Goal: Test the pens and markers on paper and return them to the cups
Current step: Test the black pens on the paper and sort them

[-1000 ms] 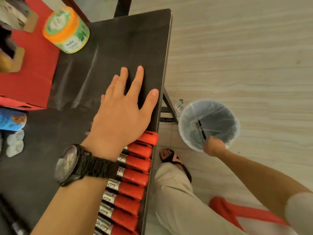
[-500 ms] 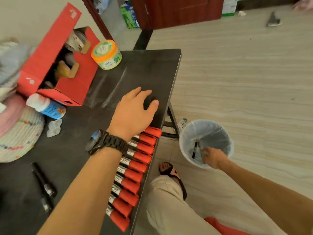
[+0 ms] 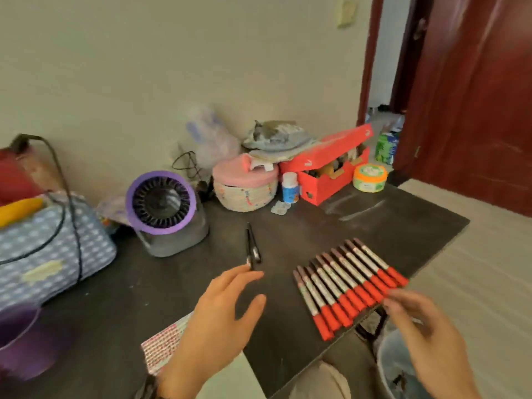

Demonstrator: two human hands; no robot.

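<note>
About ten red-capped markers (image 3: 349, 283) lie side by side in one tight row on the right part of a dark table (image 3: 403, 217). Their red caps point toward the table's near edge and their dark ends point away from it. Blur makes the exact count uncertain. Two black pens (image 3: 251, 246) lie close together near the middle of the table, well left of the row.

The left hand (image 3: 218, 321) hovers over the table with fingers straight and loosely spread, holding nothing. One fingertip reaches the near end of the pens, though it is unclear whether it touches them. The right hand (image 3: 426, 335) is blurred, with fingers loosely extended and empty, just beside the red caps at the table edge and above one grey waste bin (image 3: 384, 361) on the floor.

A patterned sheet (image 3: 161, 345) lies partly under the left forearm. One purple container (image 3: 20, 338) sits at the near left, blurred. Along the wall stand:
- one dotted grey bag (image 3: 43, 246)
- one small fan with a purple ring (image 3: 161, 201)
- one woven basket with a pink lid (image 3: 244, 187)
- one small white bottle (image 3: 290, 187)
- one open red box (image 3: 325, 174)
- one round green-and-orange tub (image 3: 370, 178)
</note>
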